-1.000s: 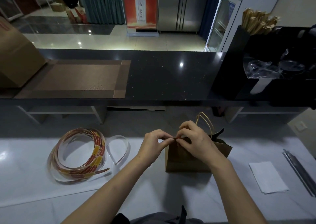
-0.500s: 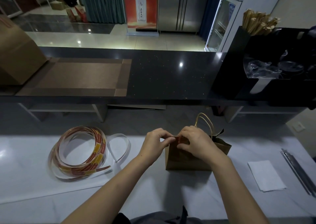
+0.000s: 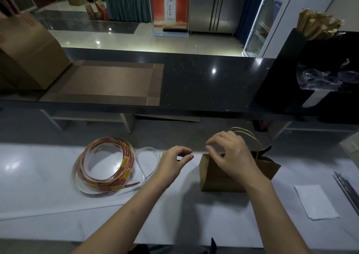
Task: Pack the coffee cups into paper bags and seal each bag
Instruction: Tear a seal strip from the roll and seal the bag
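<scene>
Probably light, crushable small brown paper bag (image 3: pixel 219 178); lift by twine handles (image 3: pixel 250 135); right hand (image 3: pixel 231 156) relaxed above, left hand (image 3: pixel 174 161) grip unclear.

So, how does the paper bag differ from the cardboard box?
The bag is small and stands on the white table; the box is far larger and sits on the black counter. The bag has rope handles; the box shows none. The box is cut by the left edge; the bag is not. Both are brown.

The left hand (image 3: pixel 174 160) has drawn off the paper bag (image 3: pixel 223 178), and the right hand (image 3: pixel 231 154) has loosened its pinch.
</scene>
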A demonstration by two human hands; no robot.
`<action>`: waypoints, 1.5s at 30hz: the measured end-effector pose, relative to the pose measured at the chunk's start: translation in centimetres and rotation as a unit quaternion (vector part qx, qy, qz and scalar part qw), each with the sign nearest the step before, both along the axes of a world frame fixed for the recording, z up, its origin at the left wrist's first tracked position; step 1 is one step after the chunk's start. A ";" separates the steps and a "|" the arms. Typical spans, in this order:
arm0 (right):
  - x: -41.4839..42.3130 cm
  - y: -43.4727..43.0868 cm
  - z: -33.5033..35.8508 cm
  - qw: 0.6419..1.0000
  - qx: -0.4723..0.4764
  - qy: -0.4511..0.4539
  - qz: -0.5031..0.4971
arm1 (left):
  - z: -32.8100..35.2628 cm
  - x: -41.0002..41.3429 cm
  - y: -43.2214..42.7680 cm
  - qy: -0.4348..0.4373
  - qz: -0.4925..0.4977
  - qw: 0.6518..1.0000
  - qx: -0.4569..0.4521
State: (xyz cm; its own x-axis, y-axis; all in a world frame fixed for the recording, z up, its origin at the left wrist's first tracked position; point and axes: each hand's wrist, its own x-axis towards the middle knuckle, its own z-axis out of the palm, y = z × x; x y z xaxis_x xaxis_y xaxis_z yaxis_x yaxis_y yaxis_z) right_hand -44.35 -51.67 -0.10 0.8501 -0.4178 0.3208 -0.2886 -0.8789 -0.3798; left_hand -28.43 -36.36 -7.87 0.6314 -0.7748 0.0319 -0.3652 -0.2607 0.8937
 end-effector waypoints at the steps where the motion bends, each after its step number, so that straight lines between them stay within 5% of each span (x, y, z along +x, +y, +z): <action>1: 0.5 0.5 0.0 1.000 0.014 -0.012 0.008 | -0.7 0.7 0.7 -0.003 0.018 1.000 0.013; 12: 5.1 4.8 -1.6 0.998 0.053 0.016 0.035 | -7.5 6.8 7.2 -0.218 0.038 0.935 0.278; 21: 7.1 7.3 -4.5 0.995 0.085 0.045 0.037 | -7.9 7.3 7.7 -0.274 0.018 0.891 0.362; 26: 7.9 8.2 -6.1 0.989 0.132 0.056 0.020 | -7.5 7.6 8.1 -0.225 0.038 0.924 0.306; 31: 9.4 8.7 -7.4 0.981 0.185 0.055 0.011 | -5.8 8.4 8.9 -0.100 0.067 0.983 0.137; 35: 11.3 9.7 -7.8 0.965 0.261 0.013 -0.017 | -3.1 8.3 9.8 0.023 0.050 0.998 0.015; 45: 15.6 12.2 -6.1 0.825 0.547 -0.121 -0.079 | -0.8 8.9 11.0 0.096 0.065 0.993 -0.030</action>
State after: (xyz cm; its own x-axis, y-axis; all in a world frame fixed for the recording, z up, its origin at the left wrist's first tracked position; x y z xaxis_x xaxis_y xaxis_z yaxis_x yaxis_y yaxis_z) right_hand -28.79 -39.50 -6.21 0.7240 -0.6688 -0.1690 -0.1662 0.0687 -0.9837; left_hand -19.57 -25.34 -8.63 0.7254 -0.6862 -0.0551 -0.1537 -0.2395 0.9587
